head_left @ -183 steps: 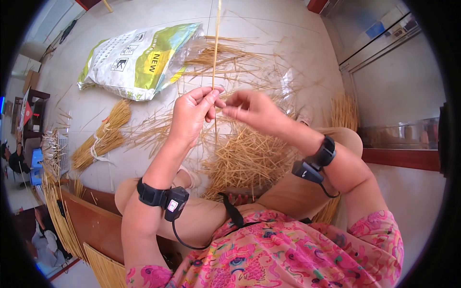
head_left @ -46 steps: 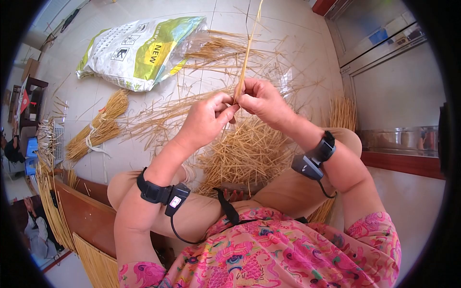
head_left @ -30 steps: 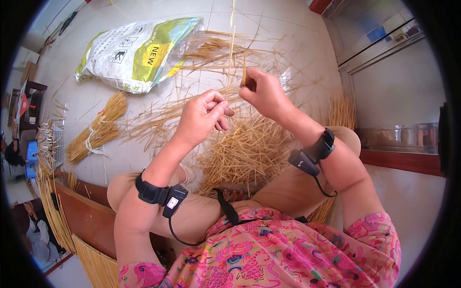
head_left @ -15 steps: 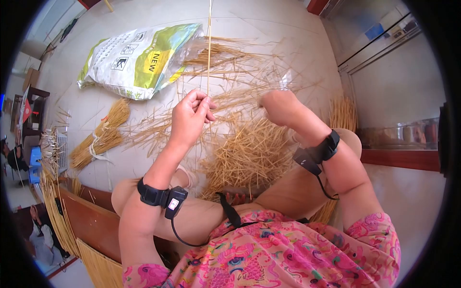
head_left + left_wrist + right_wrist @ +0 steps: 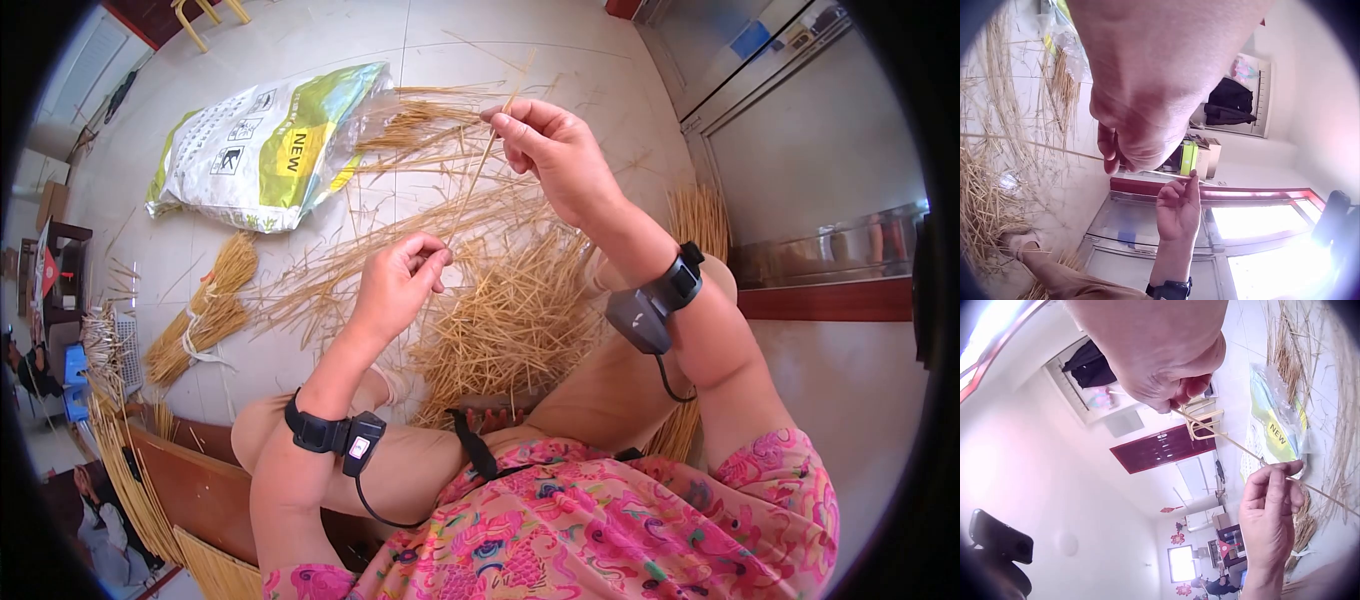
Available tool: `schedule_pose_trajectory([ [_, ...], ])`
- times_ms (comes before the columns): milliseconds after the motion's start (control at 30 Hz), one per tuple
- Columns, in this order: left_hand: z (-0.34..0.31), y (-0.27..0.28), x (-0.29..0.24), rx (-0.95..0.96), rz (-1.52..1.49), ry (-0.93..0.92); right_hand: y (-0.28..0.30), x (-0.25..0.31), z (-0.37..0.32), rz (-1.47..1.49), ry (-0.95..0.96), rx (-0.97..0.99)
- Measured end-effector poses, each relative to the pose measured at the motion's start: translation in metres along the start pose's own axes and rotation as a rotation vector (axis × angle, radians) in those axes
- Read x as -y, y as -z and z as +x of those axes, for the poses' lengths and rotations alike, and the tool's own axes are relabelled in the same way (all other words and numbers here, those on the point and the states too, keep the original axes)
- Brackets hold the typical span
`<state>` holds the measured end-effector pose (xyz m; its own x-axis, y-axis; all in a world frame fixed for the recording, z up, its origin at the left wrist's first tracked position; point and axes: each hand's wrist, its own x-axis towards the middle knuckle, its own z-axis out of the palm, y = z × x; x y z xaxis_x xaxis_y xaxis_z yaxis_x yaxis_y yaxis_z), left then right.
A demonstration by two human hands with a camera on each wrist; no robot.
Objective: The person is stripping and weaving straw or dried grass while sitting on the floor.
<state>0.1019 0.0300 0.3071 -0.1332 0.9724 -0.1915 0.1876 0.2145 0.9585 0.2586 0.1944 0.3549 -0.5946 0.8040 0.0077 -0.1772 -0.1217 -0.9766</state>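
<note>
A thin straw stalk (image 5: 473,185) slants between the two hands above the floor. My left hand (image 5: 395,285) pinches it low down, thumb against the curled fingers. Farther up and to the right, my right hand (image 5: 555,150) pinches the stalk between thumb and forefinger. In the right wrist view the stalk (image 5: 1232,440) runs from the right fingertips through the left hand (image 5: 1266,519) and out beyond it. Most of the left fingers are hidden behind that hand in the left wrist view. A heap of loose straw (image 5: 500,330) lies on the floor below, between the legs.
A white and green sack (image 5: 250,150) lies at the back left, straw stalks (image 5: 425,120) spilling by its mouth. Nearer stands a tied straw bundle (image 5: 210,305). A brown wooden board (image 5: 195,485) is at the left. A metal-framed glass door (image 5: 800,170) borders the right side.
My right hand pulled away to the right, then rose to pinch the stalk's upper part. The left hand moved left and lower. The stalk, upright half a second ago, now slants rightward.
</note>
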Motion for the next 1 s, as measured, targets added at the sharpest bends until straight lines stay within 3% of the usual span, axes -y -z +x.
schedule_pose_trajectory([
  [333,0.004,-0.002,-0.001,-0.02,-0.073,-0.054,-0.015,-0.002,-0.011,0.004,-0.056,0.028],
  [533,0.017,0.017,-0.008,-0.192,-0.304,-0.118,-0.021,-0.034,-0.029,-0.319,-0.431,0.358],
  [733,0.025,0.033,-0.013,-0.248,-0.546,-0.096,-0.051,-0.073,-0.064,-0.256,-0.516,0.711],
  [867,0.027,0.036,-0.01,-0.353,-0.473,-0.075,-0.049,-0.076,-0.058,-0.285,-0.439,0.619],
  [933,0.025,0.029,-0.019,-0.407,-0.427,-0.047,-0.035,-0.041,-0.037,-0.382,-0.218,0.331],
  [967,0.025,0.032,-0.011,-0.378,-0.353,-0.022,-0.022,-0.021,-0.026,-0.565,-0.113,0.215],
  [1000,0.025,0.032,-0.006,-0.386,-0.311,-0.013,-0.006,-0.009,-0.017,-0.44,0.09,0.077],
])
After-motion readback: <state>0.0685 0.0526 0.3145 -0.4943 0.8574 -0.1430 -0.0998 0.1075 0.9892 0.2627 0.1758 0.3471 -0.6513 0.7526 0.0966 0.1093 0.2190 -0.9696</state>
